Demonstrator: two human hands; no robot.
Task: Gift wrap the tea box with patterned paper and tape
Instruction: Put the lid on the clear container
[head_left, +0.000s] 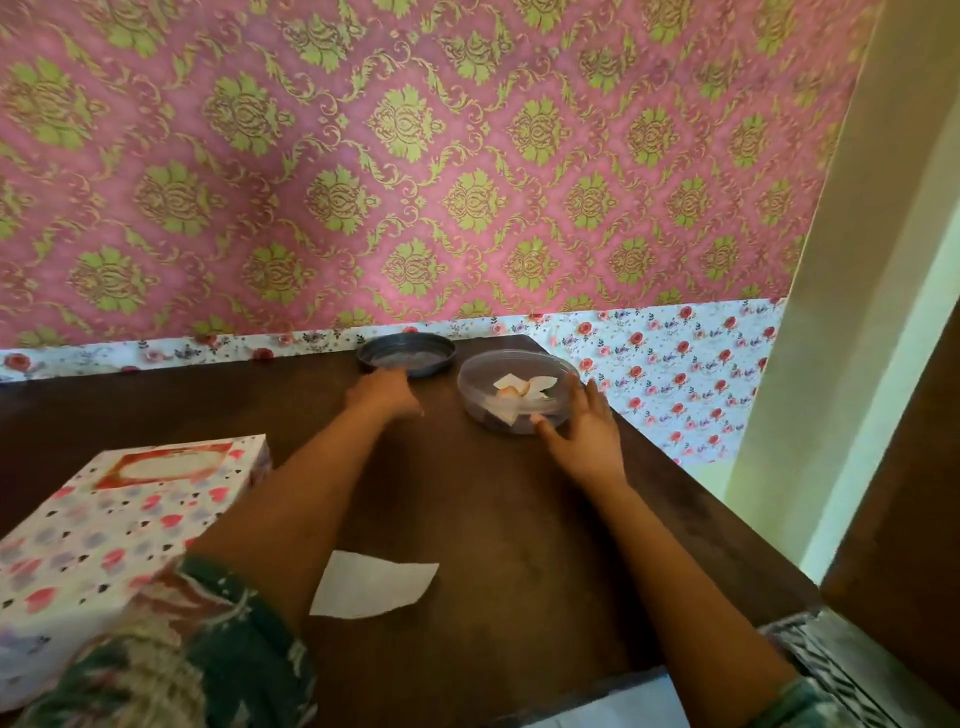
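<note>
The tea box (119, 525), covered in white paper with pink hearts, lies flat at the left of the dark wooden table (493, 519). My left hand (384, 395) reaches far forward, its fingers blurred, just below a dark round lid (408, 354). My right hand (584, 431) rests with spread fingers against the right side of a clear round plastic container (514, 389) that holds paper scraps. A white paper scrap (371, 584) lies on the table between my forearms.
A wall with pink and green damask paper rises behind the table, with a floral strip along its base. The table's right edge runs diagonally; beyond it stand a pale door frame (810, 364) and a zebra-patterned surface (810, 654).
</note>
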